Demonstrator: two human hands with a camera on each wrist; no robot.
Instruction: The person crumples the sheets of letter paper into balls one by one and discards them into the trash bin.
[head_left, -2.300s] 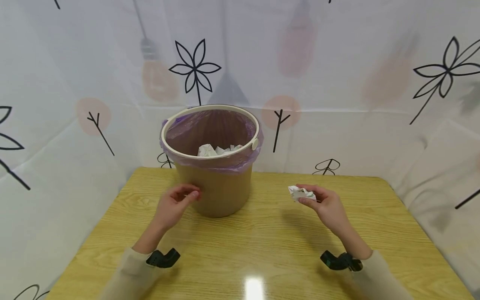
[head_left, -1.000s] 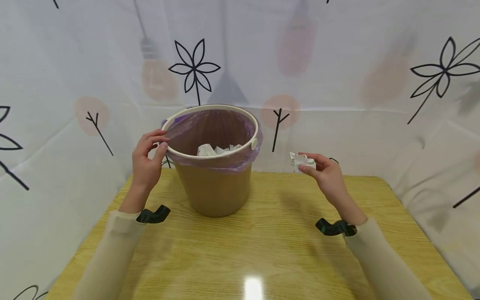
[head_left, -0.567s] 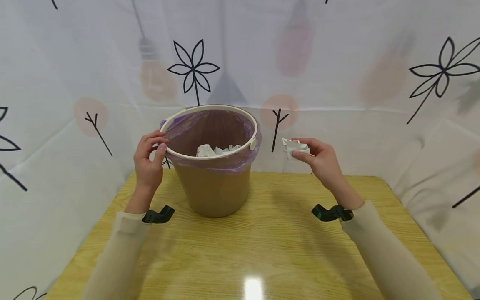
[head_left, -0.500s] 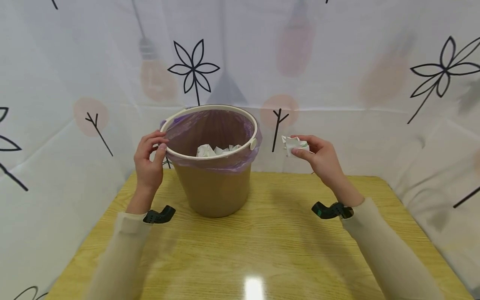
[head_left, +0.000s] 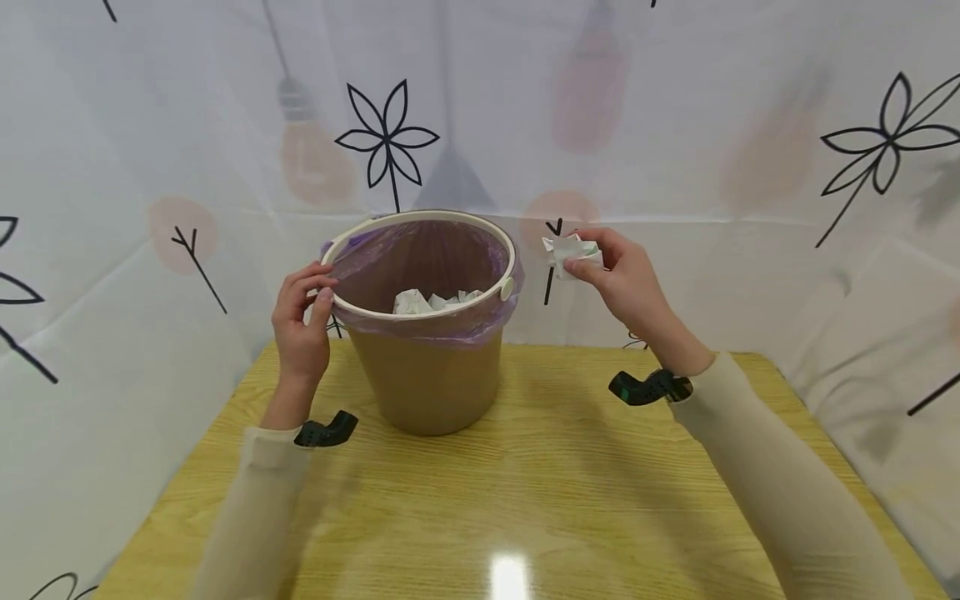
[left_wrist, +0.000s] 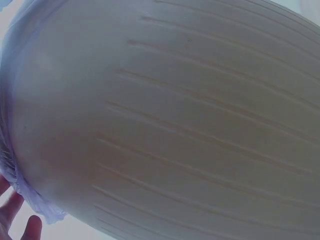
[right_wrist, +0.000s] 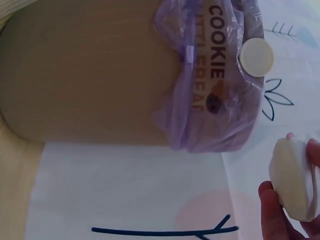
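A brown trash can [head_left: 427, 383] stands on the table in the head view, its pale rim [head_left: 450, 218] over a purple plastic liner [head_left: 457, 333]. Crumpled white paper [head_left: 413, 302] lies inside. At the rim's left side, my left hand [head_left: 303, 329] holds the edge, fingertips over the rim and thumb near the outside. To the right of the can and slightly above rim height, my right hand [head_left: 618, 271] pinches a crumpled piece of paper [head_left: 566, 252] between thumb and fingers. The right wrist view shows this paper [right_wrist: 290, 180] apart from the can.
The yellow wood-grain table [head_left: 480, 508] extends in front of and right of the can. Behind it hangs a white cloth [head_left: 675, 150] with printed plants and bulbs. A round handle button [head_left: 507, 288] sits on the rim's right side.
My left hand has risen from beside the can's body to its rim, then stayed there. My right hand has lifted the crumpled paper up and leftward, closer to the can.
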